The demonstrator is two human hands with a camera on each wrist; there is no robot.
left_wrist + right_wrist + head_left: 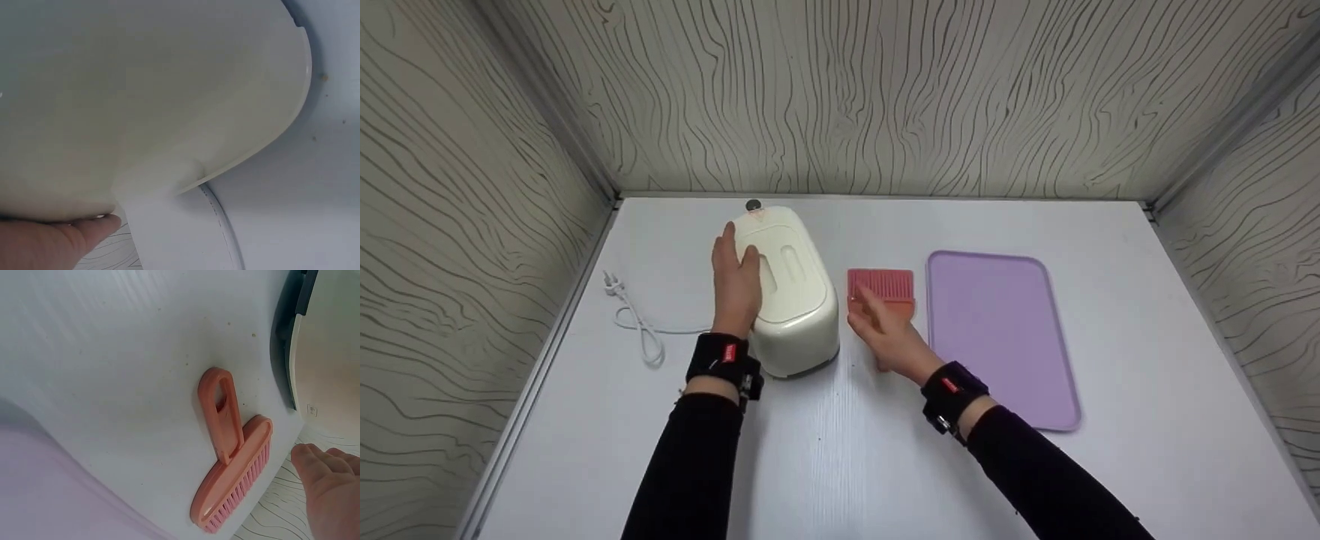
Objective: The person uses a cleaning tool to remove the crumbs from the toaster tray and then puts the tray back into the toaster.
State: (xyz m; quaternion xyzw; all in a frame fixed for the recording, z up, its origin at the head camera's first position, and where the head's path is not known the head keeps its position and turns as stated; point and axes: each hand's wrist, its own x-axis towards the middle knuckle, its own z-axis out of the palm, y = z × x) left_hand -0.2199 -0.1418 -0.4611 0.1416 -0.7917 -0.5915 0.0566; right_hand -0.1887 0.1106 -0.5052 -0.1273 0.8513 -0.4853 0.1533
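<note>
A cream toaster, with two long grooves in its top and a dark knob at its far end, stands left of the middle. Against its left side rests my left hand, fingers fairly straight; the left wrist view shows the fingers at the wall of the toaster. My right hand hovers right of the toaster with fingers extended, holding nothing. Beneath it lies a small orange hand brush with pink bristles, its handle partly hidden by the hand in the head view.
A lilac tray lies right of the brush. A white cord with a plug lies looped at the left and runs to the toaster. Small crumbs dot the white table. Wood-patterned walls enclose the back and sides.
</note>
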